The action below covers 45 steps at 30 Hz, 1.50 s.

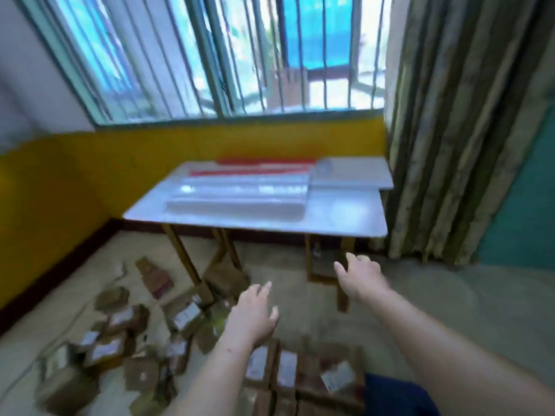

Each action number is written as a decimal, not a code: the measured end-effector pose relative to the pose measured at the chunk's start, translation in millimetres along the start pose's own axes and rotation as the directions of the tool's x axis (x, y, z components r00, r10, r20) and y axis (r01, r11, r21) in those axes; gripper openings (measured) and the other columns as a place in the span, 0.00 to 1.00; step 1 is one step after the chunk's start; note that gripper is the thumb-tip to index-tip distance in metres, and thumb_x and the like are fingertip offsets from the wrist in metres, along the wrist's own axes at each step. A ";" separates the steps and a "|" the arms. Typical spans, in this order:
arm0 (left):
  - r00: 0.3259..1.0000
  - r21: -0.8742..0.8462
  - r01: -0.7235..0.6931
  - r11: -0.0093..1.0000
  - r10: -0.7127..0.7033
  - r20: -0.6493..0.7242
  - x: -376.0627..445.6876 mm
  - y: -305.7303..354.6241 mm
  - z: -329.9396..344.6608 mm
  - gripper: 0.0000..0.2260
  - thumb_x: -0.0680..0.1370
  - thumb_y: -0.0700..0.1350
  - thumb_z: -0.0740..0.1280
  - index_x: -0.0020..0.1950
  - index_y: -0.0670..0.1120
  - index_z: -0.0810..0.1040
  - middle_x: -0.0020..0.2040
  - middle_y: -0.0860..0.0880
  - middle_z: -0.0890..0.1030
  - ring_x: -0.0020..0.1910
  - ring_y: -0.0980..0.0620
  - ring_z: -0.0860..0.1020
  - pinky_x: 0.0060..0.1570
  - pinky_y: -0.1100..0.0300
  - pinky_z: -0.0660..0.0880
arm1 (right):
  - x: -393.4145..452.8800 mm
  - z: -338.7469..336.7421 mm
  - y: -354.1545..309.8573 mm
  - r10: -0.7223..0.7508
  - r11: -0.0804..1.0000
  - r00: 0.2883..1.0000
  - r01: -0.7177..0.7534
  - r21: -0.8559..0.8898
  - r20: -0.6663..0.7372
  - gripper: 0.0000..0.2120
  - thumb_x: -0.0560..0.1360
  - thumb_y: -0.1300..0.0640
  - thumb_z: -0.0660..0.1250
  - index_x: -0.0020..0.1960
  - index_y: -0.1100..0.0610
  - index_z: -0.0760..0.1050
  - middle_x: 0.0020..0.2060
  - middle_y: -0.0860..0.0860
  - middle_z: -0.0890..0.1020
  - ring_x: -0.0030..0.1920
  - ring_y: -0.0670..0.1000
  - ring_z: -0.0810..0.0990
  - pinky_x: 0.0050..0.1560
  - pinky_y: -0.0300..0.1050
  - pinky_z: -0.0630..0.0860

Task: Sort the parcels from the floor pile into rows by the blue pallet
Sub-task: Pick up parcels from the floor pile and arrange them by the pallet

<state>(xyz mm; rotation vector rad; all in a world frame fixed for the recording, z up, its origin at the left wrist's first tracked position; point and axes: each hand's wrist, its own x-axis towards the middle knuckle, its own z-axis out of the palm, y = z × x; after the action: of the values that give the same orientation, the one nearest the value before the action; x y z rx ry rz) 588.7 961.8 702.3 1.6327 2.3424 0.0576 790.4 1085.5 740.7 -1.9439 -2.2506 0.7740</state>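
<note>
Brown parcels [120,343] lie scattered on the pale floor [450,295].

**Both hands out, holding nothing**

Both bare forearms reach forward from the lower edge of the view. The left hand [253,313] is palm down, fingers relaxed and slightly spread. The right hand [359,273] is farther forward and higher, fingers loosely bent, thumb apart, empty.

I am standing in a plain room used as a small parcel-handling space. Brown cardboard parcels [126,319] with white labels lie scattered over the bare floor [450,295]. A white folding bench [345,223] stands under a barred window [234,55], beside a yellow-painted wall [60,187] and a heavy striped curtain [450,115].
</note>
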 end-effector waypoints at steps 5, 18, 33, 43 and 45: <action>0.995 0.004 -0.001 1.000 0.001 -0.104 -88.5 -4.2 -183.6 0.27 0.80 0.60 0.55 0.77 0.50 0.60 0.71 0.45 0.68 0.68 0.42 0.69 0.65 0.46 0.70 | -97.5 -130.4 -141.9 -0.191 0.980 0.969 0.198 0.033 -0.156 0.27 0.82 0.41 0.51 0.76 0.54 0.61 0.71 0.55 0.70 0.69 0.60 0.68 0.65 0.53 0.68; 0.976 0.121 0.126 0.985 -0.101 -0.192 -324.9 -216.1 -307.8 0.27 0.81 0.61 0.53 0.74 0.47 0.65 0.71 0.41 0.68 0.68 0.38 0.68 0.63 0.45 0.70 | -353.2 -96.7 -405.6 -0.439 0.887 0.886 0.402 -0.227 -0.148 0.28 0.82 0.41 0.52 0.77 0.55 0.60 0.76 0.57 0.61 0.75 0.61 0.59 0.70 0.58 0.66; 0.891 0.018 0.447 0.894 -0.443 -0.097 -366.8 -498.8 -306.7 0.28 0.81 0.62 0.53 0.79 0.50 0.59 0.77 0.44 0.62 0.74 0.40 0.63 0.67 0.47 0.66 | -356.4 83.2 -643.4 -0.617 0.770 0.787 0.608 -0.195 0.016 0.31 0.82 0.38 0.48 0.76 0.58 0.58 0.74 0.60 0.64 0.73 0.63 0.62 0.69 0.61 0.65; 0.732 -0.031 0.680 0.732 -0.681 -0.007 -366.8 -704.0 -323.6 0.29 0.82 0.59 0.55 0.79 0.46 0.57 0.76 0.42 0.61 0.70 0.39 0.67 0.61 0.48 0.71 | -323.9 228.0 -846.0 -0.702 0.680 0.676 0.730 -0.070 0.223 0.34 0.82 0.37 0.46 0.79 0.58 0.52 0.75 0.60 0.62 0.73 0.64 0.61 0.68 0.60 0.65; 0.708 -0.041 0.706 0.707 -0.706 0.011 -373.1 -742.2 -317.7 0.28 0.82 0.59 0.57 0.77 0.45 0.59 0.74 0.41 0.63 0.69 0.38 0.68 0.61 0.48 0.72 | -331.1 256.8 -876.7 -0.725 0.647 0.640 0.760 -0.065 0.254 0.34 0.81 0.37 0.47 0.78 0.58 0.53 0.74 0.60 0.63 0.72 0.64 0.62 0.67 0.61 0.66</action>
<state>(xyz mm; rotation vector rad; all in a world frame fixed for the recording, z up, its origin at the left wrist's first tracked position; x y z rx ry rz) -50.7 391.5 941.1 0.6031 2.7777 -0.0502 -34.8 625.1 966.8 -0.7683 -2.9553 0.6800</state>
